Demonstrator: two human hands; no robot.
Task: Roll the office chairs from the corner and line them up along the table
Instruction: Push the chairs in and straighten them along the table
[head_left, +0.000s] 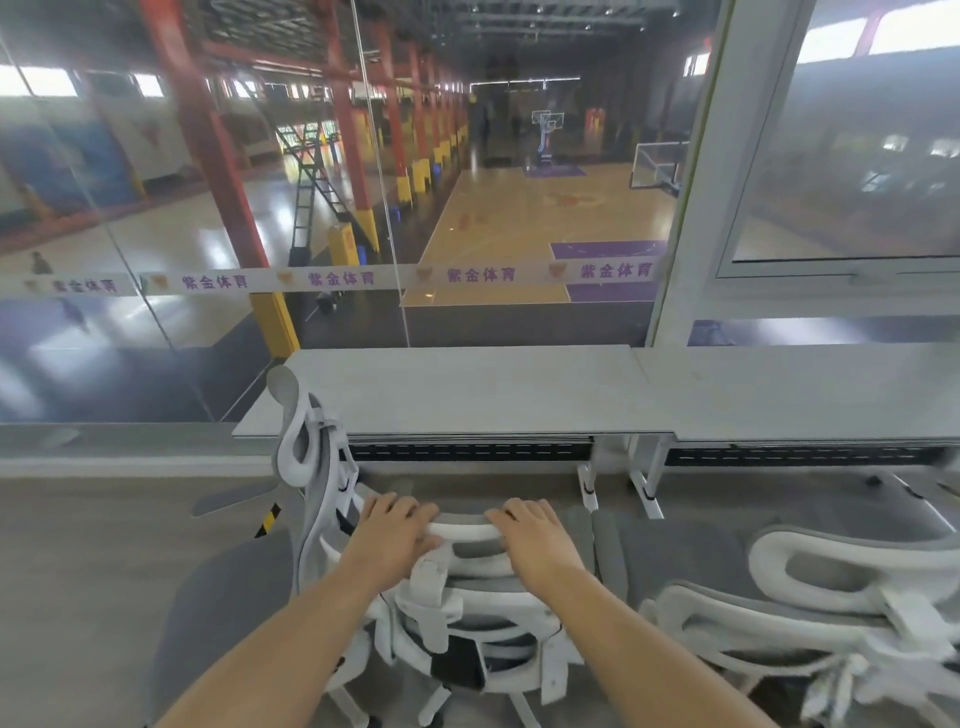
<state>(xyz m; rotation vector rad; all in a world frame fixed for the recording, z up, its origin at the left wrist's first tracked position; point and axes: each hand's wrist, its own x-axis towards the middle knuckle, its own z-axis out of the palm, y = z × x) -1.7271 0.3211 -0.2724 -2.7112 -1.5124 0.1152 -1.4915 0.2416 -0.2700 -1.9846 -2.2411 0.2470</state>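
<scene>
Nearest the camera, two bare forearms reach forward to a white-framed office chair with grey mesh panels and a curved plastic headrest bar. The left hand and the right hand lie palm-down on that bar, fingers together and curled over its top edge, clamped on the chair's headrest, the two hands apart with a bare stretch of bar between them. To the right, a second chair of the same make shows looped white back supports and grey fabric, just beside the held one. To the left, a third chair stands turned sideways, its tall grey-and-white back near the left end of the table. The table has a flat, matt, pale grey top on white legs, and its front edge runs just beyond the held chair. Behind its far edge stands a glass wall with a printed strip.
</scene>
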